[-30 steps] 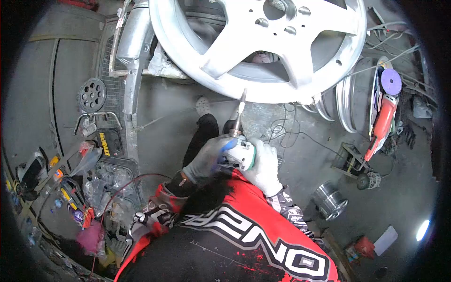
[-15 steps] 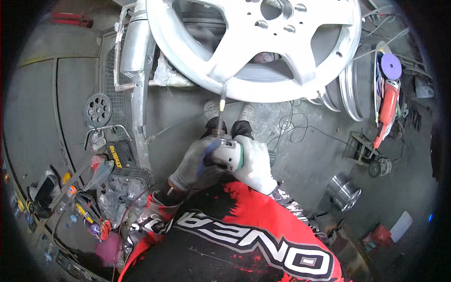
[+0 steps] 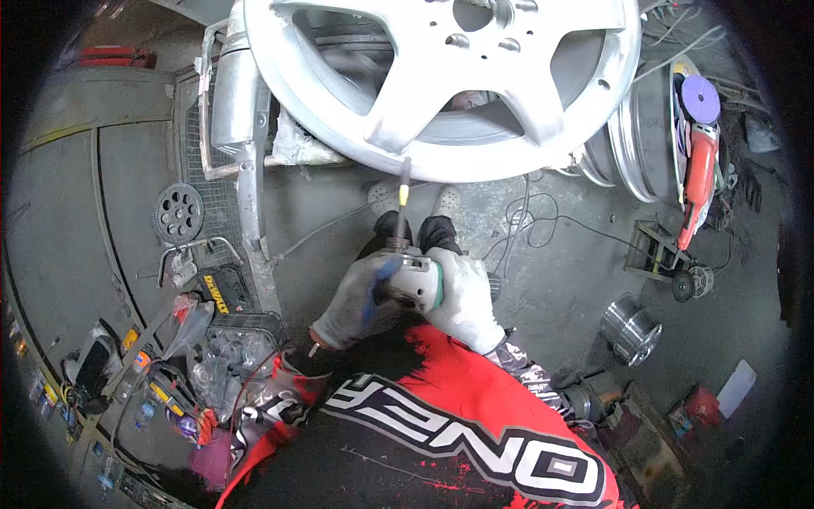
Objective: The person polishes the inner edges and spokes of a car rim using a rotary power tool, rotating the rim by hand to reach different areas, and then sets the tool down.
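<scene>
An angle grinder (image 3: 417, 282) with a grey metal head and a green band sits between my two gloved hands. My left hand (image 3: 354, 297), in a grey and blue glove, wraps its left side. My right hand (image 3: 465, 299), in a whitish glove, closes round the right side. From the grinder's head a long thin shaft (image 3: 403, 202) with a yellow band points away from me. Its dark tip overlaps the near edge of a silver alloy wheel (image 3: 475, 161); whether it touches I cannot tell. The wheel lies spokes up ahead of me.
A metal stand (image 3: 248, 161) is left of the wheel. More rims (image 3: 629, 161) and a red polisher (image 3: 699, 170) with a purple pad stand at right. A loose cable (image 3: 585, 237) crosses the floor towards a chrome rim (image 3: 632, 329). Bags and tools (image 3: 229, 360) lie at left.
The view has shifted slightly, so the wheel appears a little farther left and up. The shaft's tip overlaps less of the wheel's near edge. Both hands keep their hold on the angle grinder.
</scene>
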{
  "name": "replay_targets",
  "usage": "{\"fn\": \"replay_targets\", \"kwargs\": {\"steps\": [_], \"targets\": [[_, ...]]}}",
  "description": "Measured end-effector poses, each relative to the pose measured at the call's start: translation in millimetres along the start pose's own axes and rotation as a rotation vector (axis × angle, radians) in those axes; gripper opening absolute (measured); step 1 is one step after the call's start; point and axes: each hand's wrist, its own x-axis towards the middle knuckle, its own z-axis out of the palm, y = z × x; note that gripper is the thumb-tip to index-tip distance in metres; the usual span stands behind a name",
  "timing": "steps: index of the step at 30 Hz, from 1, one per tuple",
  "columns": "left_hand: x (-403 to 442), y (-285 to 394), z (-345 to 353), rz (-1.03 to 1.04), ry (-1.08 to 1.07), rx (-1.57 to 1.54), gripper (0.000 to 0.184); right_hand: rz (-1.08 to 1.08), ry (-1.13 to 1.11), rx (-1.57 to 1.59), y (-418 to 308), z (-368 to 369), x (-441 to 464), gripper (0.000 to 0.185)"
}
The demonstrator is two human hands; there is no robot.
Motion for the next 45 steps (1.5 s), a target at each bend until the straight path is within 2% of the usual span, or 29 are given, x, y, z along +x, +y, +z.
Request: {"fn": "replay_targets", "kwargs": {"steps": [1,5,7,8,10,13,14,16,17,19,20,21,23,25,29,31,33,34,35,37,38,39,41,42,44,45], "targets": [[8,1,9,0.375,-0.028,0.159,0.067,0.039,0.013,-0.027,4,-1,-6,0.051],[20,2,19,0.425,-0.104,0.205,0.066,0.108,0.009,-0.062,13,-10,-18,0.051],[19,19,18,0.276,-0.155,0.238,0.068,0.119,-0.024,-0.074,13,-10,-15,0.053],[13,10,14,0.270,-0.153,0.243,0.068,0.086,-0.027,-0.058,11,-9,-11,0.054],[-5,-12,2,-0.010,-0.085,0.086,0.070,0.051,-0.027,-0.033,10,-3,-2,0.055],[-11,-3,-9,-0.098,-0.064,0.150,0.069,-0.025,-0.029,0.012,11,3,3,0.056],[-8,2,-6,-0.098,-0.066,0.154,0.069,-0.030,-0.039,0.015,13,1,3,0.056],[2,11,7,0.138,-0.094,0.303,0.066,-0.032,-0.047,0.016,18,-4,-1,0.056],[4,0,13,0.139,-0.098,0.300,0.066,-0.024,-0.024,-0.004,23,-6,-7,0.057],[9,-32,31,-0.043,-0.053,0.011,0.051,-0.010,-0.002,-0.033,32,-16,-18,0.058],[28,10,48,-0.439,0.012,-0.522,0.043,0.023,0.008,-0.083,36,-23,-24,0.058],[35,6,57,-0.439,0.008,-0.527,0.043,0.055,0.020,-0.134,41,-29,-29,0.059],[44,-7,71,-0.469,-0.106,-0.567,0.055,0.112,-0.010,-0.185,52,-39,-38,0.059],[50,-20,80,-0.487,-0.117,-0.616,0.055,0.162,0.002,-0.189,58,-45,-43,0.059],[47,-7,74,-0.509,-0.093,-0.656,0.053,0.154,-0.016,-0.199,57,-43,-37,0.059],[37,1,62,-0.516,-0.061,-0.710,0.050,0.058,-0.028,-0.157,46,-40,-26,0.058],[23,4,51,-0.022,-0.041,-0.029,0.049,0.017,-0.023,-0.124,44,-28,-17,0.060],[18,2,45,0.301,0.052,0.348,0.033,-0.008,-0.065,-0.091,43,-24,-12,0.060],[14,6,42,0.299,0.052,0.354,0.033,-0.032,-0.106,-0.058,42,-21,-7,0.060],[9,15,41,0.000,0.052,0.196,0.028,-0.061,-0.082,-0.038,41,-19,0,0.063],[13,14,46,-0.256,0.182,-0.126,0.033,-0.057,-0.117,-0.032,41,-22,3,0.061],[13,16,51,-0.257,0.179,-0.124,0.033,-0.053,-0.153,-0.026,41,-25,4,0.060],[17,29,67,0.100,0.117,-0.221,0.045,-0.057,-0.139,-0.032,47,-34,2,0.060],[19,15,69,0.099,0.115,-0.226,0.045,-0.062,-0.129,-0.038,51,-40,-1,0.059],[32,-14,74,-0.452,0.081,-0.389,0.058,-0.061,-0.094,-0.074,67,-50,-12,0.060],[38,-17,83,-0.451,0.079,-0.397,0.058,-0.066,-0.058,-0.104,74,-56,-18,0.060]]}}
